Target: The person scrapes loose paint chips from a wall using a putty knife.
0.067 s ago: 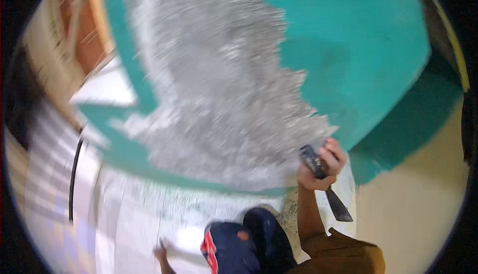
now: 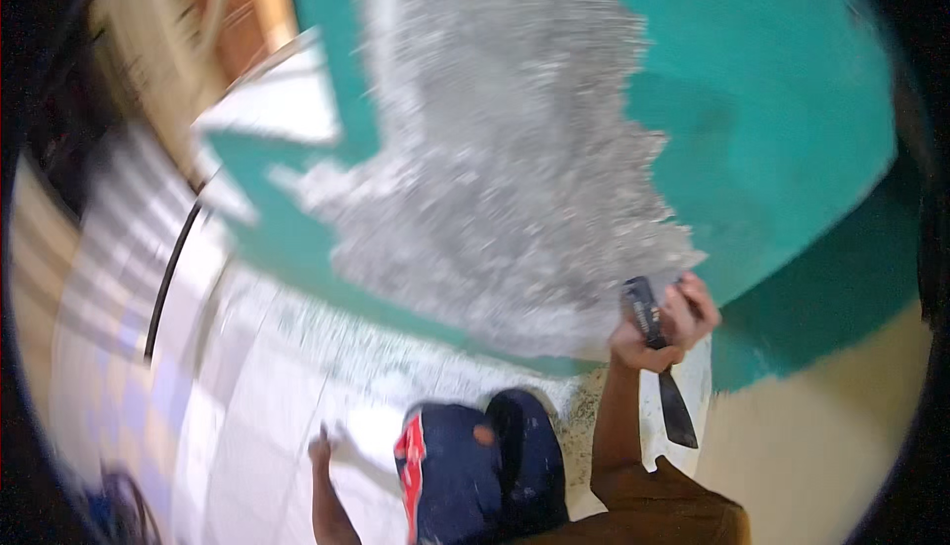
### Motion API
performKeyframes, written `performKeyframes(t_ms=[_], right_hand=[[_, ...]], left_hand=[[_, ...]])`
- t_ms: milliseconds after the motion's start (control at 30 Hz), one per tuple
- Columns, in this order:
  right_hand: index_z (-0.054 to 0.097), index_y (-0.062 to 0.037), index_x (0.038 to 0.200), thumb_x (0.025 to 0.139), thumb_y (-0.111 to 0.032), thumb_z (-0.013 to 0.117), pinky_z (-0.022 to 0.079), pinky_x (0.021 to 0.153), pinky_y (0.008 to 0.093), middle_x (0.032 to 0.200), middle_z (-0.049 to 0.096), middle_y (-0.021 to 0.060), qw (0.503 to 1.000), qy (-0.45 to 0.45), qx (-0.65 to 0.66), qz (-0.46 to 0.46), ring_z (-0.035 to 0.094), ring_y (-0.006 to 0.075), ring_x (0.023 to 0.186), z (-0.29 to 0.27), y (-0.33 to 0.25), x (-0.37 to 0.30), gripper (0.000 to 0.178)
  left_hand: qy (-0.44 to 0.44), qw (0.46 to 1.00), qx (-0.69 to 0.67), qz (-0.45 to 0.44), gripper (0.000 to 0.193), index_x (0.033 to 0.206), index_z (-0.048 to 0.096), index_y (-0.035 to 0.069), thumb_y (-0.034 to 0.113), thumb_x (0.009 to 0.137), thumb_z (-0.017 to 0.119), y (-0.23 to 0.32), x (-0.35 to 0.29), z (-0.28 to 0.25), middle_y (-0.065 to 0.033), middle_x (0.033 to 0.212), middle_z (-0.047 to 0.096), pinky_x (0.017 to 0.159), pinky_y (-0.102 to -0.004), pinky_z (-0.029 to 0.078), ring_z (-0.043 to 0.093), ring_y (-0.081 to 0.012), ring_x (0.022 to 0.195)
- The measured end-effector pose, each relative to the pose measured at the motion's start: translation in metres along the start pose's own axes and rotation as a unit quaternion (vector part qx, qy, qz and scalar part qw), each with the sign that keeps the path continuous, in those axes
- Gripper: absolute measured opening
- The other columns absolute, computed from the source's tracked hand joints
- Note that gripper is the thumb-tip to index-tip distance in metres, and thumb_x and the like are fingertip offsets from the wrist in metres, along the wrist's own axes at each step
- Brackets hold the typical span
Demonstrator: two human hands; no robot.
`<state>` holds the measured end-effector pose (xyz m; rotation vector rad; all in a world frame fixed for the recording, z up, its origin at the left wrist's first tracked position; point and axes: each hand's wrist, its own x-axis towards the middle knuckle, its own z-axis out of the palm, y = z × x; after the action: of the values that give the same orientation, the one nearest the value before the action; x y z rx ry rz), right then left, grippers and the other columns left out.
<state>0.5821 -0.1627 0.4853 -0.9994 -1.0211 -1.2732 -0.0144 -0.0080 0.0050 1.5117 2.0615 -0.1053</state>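
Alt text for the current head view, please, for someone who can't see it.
A right hand grips a dark, flat-bladed tool before a teal wall with a large, rough grey patch. The left hand hangs low over pale floor tiles, beside dark trousers.

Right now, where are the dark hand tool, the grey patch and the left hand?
Dark hand tool (image 2: 678, 409), head view: its flat lower end.
Grey patch (image 2: 500, 184), head view: its middle.
Left hand (image 2: 321, 447), head view: middle of the hand.
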Motion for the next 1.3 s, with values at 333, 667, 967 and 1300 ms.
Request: performKeyframes(t_ms=[333,667,967,1300], right_hand=[[0.064,-0.0042,0.105,0.098,-0.045,0.01,0.047,0.087,0.0464,0.124,0.043,0.0281,0.995,-0.001,-0.068,-0.072,0.047,0.0383,0.115,0.002,0.016,0.021,0.068],[0.072,-0.0002,0.086,0.095,-0.039,0.015,0.034,0.101,0.0463,0.108,0.062,0.0226,0.993,0.022,-0.113,-0.01,0.059,0.0339,0.099,0.005,0.003,0.033,0.069],[0.073,0.0002,0.087,0.088,-0.03,0.025,0.03,0.106,0.0469,0.108,0.064,0.0218,0.994,0.025,-0.107,0.006,0.058,0.0317,0.107,0.004,0.01,0.034,0.056],[0.052,0.0016,0.072,0.094,-0.016,0.035,0.044,0.074,0.0346,0.078,0.058,0.0117,0.86,-0.184,0.175,0.442,0.055,0.0229,0.076,-0.086,-0.05,-0.023,0.033]], left_hand=[[-0.176,0.895,-0.409,0.004,0.068,0.111,0.064,0.005,0.064,0.091,0.037,0.17,-0.249,-0.079,-0.0064,0.101,0.063,0.082,-0.0305,0.043,0.056,-0.0134,0.094],[0.04,0.873,-0.266,0.407,0.066,0.123,0.051,0.0,0.057,0.093,0.037,0.287,-0.281,-0.135,-0.0199,0.124,0.055,0.098,-0.0433,0.037,0.051,-0.0332,0.116],[0.188,0.809,0.272,0.487,0.083,0.14,0.039,0.01,0.065,0.079,0.051,0.276,-0.315,-0.008,-0.0324,0.147,0.016,0.097,-0.0754,0.013,0.011,-0.0508,0.136],[-0.232,0.883,0.163,0.375,0.078,0.132,0.048,0.003,0.065,0.084,0.047,0.329,-0.332,-0.052,-0.0305,0.141,0.031,0.101,-0.068,0.017,0.019,-0.0445,0.136]])
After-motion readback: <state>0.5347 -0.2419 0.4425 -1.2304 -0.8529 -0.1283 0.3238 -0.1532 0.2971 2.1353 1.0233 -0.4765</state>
